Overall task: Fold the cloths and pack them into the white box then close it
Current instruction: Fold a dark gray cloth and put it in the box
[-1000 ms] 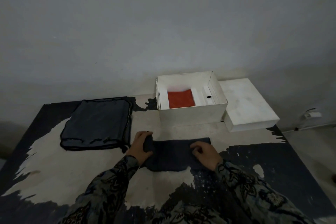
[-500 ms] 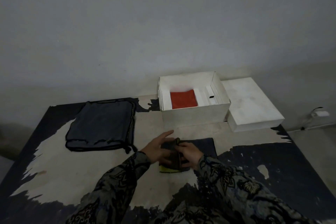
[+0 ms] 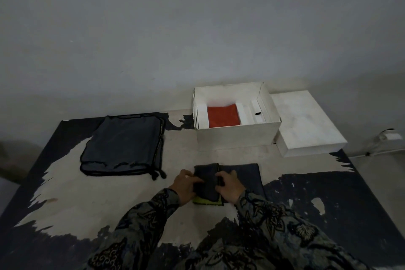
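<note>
A dark cloth (image 3: 207,180) lies folded in front of me, with a yellow-green edge showing at its near side. My left hand (image 3: 185,185) presses its left side and my right hand (image 3: 229,185) holds down its right side. More of this dark cloth (image 3: 243,174) lies flat to the right. A stack of dark grey cloths (image 3: 125,144) rests at the back left. The open white box (image 3: 236,133) stands beyond my hands, with a folded red cloth (image 3: 223,115) inside. Its white lid (image 3: 306,125) lies to the right of it.
The table (image 3: 98,199) has a worn dark top with pale patches. A grey wall runs close behind the box. A small white plug and cable (image 3: 390,137) sit on the floor at the far right.
The dark cloth was a long strip held at both ends. Its left part has been folded over to the right, and both hands have come together on the folded part.
</note>
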